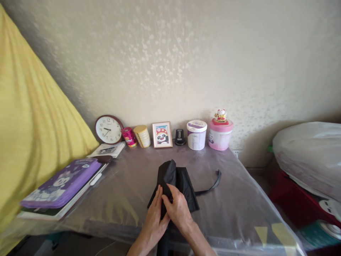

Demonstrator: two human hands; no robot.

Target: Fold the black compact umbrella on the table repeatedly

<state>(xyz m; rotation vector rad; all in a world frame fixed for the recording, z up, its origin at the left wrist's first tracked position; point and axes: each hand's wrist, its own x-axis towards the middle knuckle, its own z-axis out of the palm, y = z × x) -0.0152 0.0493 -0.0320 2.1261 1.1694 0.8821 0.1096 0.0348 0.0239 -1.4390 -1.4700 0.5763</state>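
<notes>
A black umbrella [186, 190], its thin fabric loosely gathered in folds, lies at the front middle of the table. Its narrow strap [210, 187] trails off to the right and curls up at the end. My left hand [156, 217] is closed against the left side of the fabric, with its fingers pressed together and pointing away from me. From the right, my right hand [179, 209] pinches a fold between thumb and bent fingers. Both hands touch near the fingertips. A dark length runs down between my wrists, mostly hidden.
A plastic-covered table [226, 213] spans the front. Along the wall stand a clock [108, 129], a pink can [129, 137], a yellow-lidded tub [142, 137], a picture frame [162, 135], and two tubs [196, 137]. A purple case [62, 183] lies left, beside a yellow curtain [34, 117].
</notes>
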